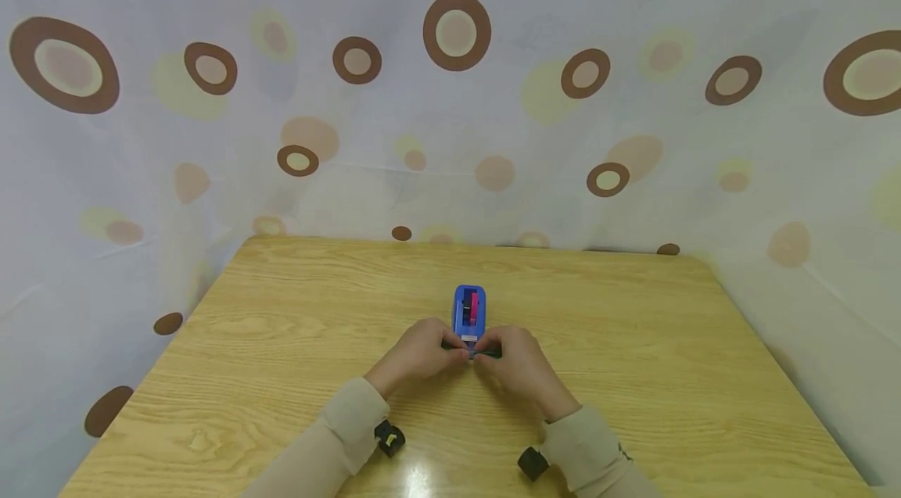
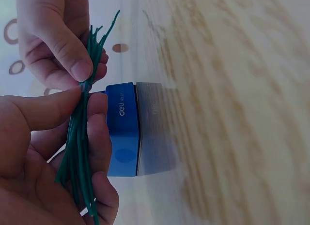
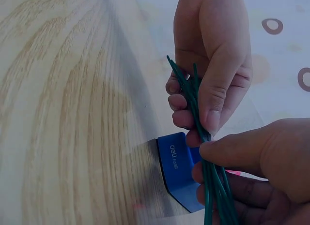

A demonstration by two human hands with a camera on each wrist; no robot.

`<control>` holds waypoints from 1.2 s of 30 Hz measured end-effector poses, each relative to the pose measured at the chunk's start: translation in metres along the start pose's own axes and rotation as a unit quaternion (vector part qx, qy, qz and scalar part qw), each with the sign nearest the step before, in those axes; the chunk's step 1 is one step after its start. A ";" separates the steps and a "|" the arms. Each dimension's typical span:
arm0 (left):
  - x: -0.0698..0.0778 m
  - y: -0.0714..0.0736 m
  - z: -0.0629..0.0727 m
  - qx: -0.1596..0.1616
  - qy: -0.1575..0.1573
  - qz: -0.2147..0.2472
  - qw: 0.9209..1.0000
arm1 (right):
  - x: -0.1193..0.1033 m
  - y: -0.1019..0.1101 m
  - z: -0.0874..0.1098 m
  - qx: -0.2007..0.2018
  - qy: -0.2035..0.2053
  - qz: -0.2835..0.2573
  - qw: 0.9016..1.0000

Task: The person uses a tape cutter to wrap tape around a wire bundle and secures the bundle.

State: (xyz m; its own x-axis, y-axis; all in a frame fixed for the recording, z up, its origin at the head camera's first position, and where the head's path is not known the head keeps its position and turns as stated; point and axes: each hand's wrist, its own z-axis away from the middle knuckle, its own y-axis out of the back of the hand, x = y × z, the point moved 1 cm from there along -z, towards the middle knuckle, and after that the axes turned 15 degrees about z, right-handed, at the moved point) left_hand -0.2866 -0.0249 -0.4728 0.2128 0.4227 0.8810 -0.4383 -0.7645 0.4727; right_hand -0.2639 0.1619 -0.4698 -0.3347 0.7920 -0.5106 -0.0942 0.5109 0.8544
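Both hands meet at the middle of the table around a bundle of thin dark green wires [image 2: 77, 147]. My left hand [image 1: 425, 349] pinches the bundle between thumb and fingers on one side of its middle. Close beside it, my right hand [image 1: 517, 360] pinches the other side, the two thumb tips nearly together. A small shiny bit shows on the wires between the thumbs, mostly covered by the fingertips. Loose wire ends fan out past both hands. Just beyond the fingers stands a blue tape dispenser [image 1: 469, 312] with a pink roll [image 1: 474, 309] in it.
The wooden table [image 1: 598, 310] extends to both sides of the hands. A pale curtain [image 1: 507, 115] with brown and yellow circles hangs behind and around it. Black wrist cameras hang below the beige sleeves [image 1: 355, 412].
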 end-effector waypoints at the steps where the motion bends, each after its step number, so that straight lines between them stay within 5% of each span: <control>1: 0.000 0.000 0.000 -0.003 0.001 0.002 1.000 | 0.000 0.000 0.000 0.003 0.001 0.000 1.000; 25: 0.003 0.005 -0.007 -0.034 0.013 -0.018 0.999 | -0.001 -0.004 0.001 0.046 0.022 0.038 0.998; 36: 0.000 0.002 -0.007 -0.024 0.017 0.001 1.000 | -0.002 -0.005 0.002 0.064 0.027 0.049 0.996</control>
State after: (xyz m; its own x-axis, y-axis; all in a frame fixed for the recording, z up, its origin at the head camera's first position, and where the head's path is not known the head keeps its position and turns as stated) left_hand -0.2932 -0.0230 -0.4725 0.1825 0.4383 0.8801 -0.4807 -0.7411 0.4687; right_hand -0.2609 0.1585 -0.4730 -0.3859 0.8234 -0.4160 0.0608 0.4726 0.8792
